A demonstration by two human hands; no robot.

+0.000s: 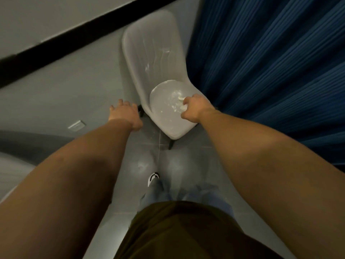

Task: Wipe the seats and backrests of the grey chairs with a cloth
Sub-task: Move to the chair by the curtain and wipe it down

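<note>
**Cloth on the seat**

My smooth grey moulded plastic chair [149,58] stands upright at the frame's upper centre, its glossy round seat facing me. The small crumpled white cloth [181,103] lies bunched on the seat's right side.

Grey tiled floor [186,165] under grey chair [149,53], shoe [153,178].

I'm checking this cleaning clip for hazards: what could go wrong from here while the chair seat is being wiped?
The seat looks wet and glossy, so the right hand gripping the cloth might slip. The left hand hangs in the air beside the chair, which nothing steadies, so a push may shift it on the tiled floor. The blue curtain beside the seat could get damp.
</note>
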